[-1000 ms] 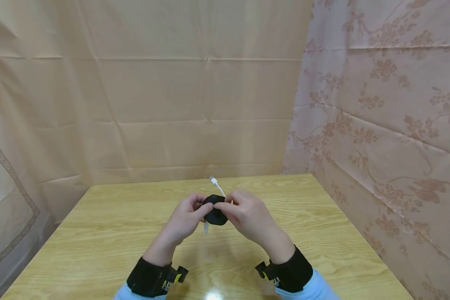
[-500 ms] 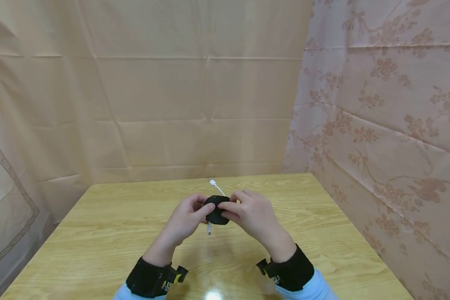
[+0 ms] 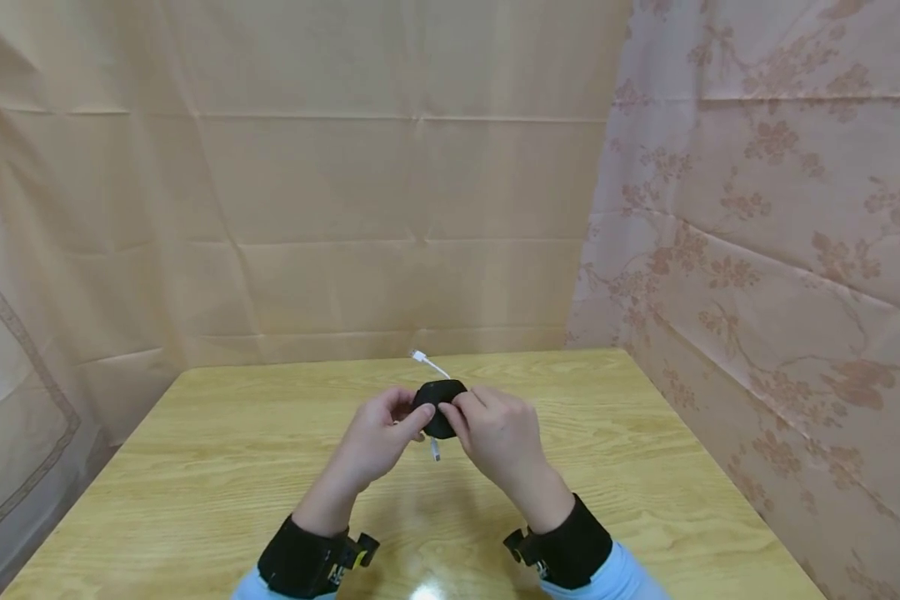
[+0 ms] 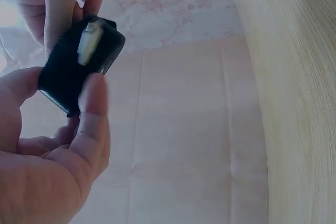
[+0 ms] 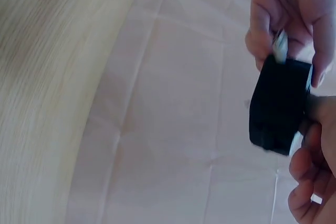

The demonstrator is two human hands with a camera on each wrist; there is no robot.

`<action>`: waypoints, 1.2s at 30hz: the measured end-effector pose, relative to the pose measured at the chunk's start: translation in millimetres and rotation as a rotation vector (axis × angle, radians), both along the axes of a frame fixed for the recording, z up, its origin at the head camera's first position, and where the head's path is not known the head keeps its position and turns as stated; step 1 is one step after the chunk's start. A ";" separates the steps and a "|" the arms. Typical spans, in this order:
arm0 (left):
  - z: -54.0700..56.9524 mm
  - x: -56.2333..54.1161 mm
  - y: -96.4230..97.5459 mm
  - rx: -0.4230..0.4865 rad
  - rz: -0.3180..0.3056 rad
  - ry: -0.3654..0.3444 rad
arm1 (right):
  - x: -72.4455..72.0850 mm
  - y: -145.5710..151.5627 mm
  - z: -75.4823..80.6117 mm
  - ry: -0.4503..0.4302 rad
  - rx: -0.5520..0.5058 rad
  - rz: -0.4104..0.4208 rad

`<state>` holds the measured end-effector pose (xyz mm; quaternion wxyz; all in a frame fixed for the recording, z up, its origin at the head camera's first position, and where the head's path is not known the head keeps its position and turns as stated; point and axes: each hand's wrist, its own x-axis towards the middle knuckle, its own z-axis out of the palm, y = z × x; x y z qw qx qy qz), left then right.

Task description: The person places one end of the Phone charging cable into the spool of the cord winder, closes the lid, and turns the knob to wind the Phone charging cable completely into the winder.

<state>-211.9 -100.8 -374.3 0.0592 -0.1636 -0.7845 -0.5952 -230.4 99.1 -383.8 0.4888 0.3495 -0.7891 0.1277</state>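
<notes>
A small black rounded case (image 3: 440,390) is held above the table between both hands. From its far side sticks a white cable with a USB plug (image 3: 420,357), and a second white plug (image 3: 436,451) hangs out at the near side. My left hand (image 3: 378,433) grips the case's left edge, thumb on the upper face and fingers beneath. At the right edge my right hand (image 3: 502,433) pinches it with thumb and curled fingers. In the left wrist view a pale plug (image 4: 89,43) shows against the dark case (image 4: 68,72).
Below the hands lies a light wood-grain table (image 3: 232,467). A beige curtain (image 3: 307,208) hangs behind it, and a flowered pink cloth (image 3: 757,250) runs along the right side. Black bands (image 3: 303,557) with small cameras wrap both wrists.
The case has shifted slightly right and up, with the left hand following it. My right hand's fingers have curled in more around the edge, and the near plug has swung right.
</notes>
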 end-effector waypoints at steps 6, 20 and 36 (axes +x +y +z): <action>-4.6 -0.3 3.9 -0.047 0.053 0.095 | 3.0 -6.6 -5.2 -0.063 -0.038 -0.051; -11.7 -3.0 10.6 -0.078 0.136 0.260 | 13.7 -15.6 0.0 -0.383 -0.241 -0.054; -0.9 -3.1 -7.5 -0.026 0.103 0.067 | 14.7 10.9 24.6 -0.216 -0.295 0.188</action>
